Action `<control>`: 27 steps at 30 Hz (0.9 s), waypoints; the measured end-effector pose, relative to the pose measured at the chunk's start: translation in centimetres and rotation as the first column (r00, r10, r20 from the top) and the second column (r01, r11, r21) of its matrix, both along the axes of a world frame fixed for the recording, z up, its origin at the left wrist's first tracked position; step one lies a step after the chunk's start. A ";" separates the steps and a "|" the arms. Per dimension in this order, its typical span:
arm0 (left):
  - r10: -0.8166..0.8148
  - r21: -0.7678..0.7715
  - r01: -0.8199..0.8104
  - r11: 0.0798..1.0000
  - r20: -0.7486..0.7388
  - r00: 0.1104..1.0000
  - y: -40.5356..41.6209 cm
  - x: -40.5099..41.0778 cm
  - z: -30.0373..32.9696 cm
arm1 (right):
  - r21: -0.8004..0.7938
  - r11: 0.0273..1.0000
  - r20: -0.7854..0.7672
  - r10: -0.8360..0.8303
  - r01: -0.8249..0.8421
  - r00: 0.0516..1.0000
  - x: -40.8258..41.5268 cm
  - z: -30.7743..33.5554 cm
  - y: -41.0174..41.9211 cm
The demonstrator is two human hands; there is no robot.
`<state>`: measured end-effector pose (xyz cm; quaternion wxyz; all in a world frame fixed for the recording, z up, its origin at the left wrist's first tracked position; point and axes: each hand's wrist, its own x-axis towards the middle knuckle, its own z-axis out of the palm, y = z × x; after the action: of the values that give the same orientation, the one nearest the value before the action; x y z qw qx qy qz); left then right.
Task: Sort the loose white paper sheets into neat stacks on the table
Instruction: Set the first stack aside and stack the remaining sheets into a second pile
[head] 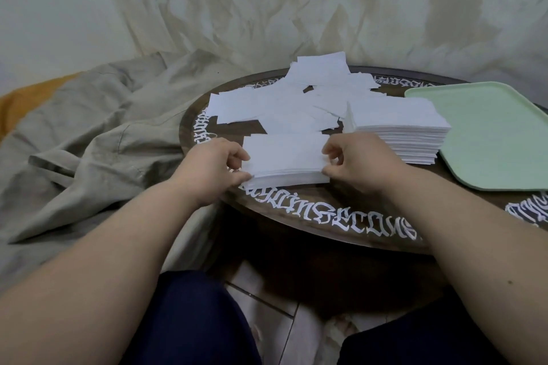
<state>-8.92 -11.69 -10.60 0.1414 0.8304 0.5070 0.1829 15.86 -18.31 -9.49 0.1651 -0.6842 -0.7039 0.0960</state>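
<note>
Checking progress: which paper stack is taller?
The right stack, beside the green tray; the one both hands hold is far thinner.

Dim, flat indoor light w/ a greenish cast — no clear source, no glare. Deep shadow under the table (296, 216) at lower centre. Wide-angle bend toward frame edges — forearms bulge at the bottom. Soft focus throughout; white paper sheets (284, 104) nearly blown out, edges hard to separate.

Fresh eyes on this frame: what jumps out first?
Both hands, left hand and right hand, pinch the ends of a small paper stack at the near edge of the round table. Behind it lies a loose paper pile, with a taller stack beside a green tray at right.
</note>
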 end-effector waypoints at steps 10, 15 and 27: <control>0.048 -0.076 -0.045 0.996 0.034 0.998 -0.3 -0.8 -0.5 | 0.026 1.000 -0.010 0.007 -0.006 1.000 -0.2 0.0 -0.3; 0.026 -0.064 -0.024 0.998 0.025 0.999 -0.3 -0.5 -0.6 | 0.021 1.000 -0.007 0.008 -0.008 1.000 -0.1 -0.2 -0.5; -0.025 0.015 0.026 1.000 -0.058 0.998 -0.3 0.3 -0.4 | -0.005 1.000 0.034 0.028 -0.027 0.999 -0.1 -0.3 -0.1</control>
<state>-8.66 -11.95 -10.99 0.1225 0.8429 0.4986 0.1610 15.80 -18.40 -9.77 0.1502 -0.6763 -0.7157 0.0883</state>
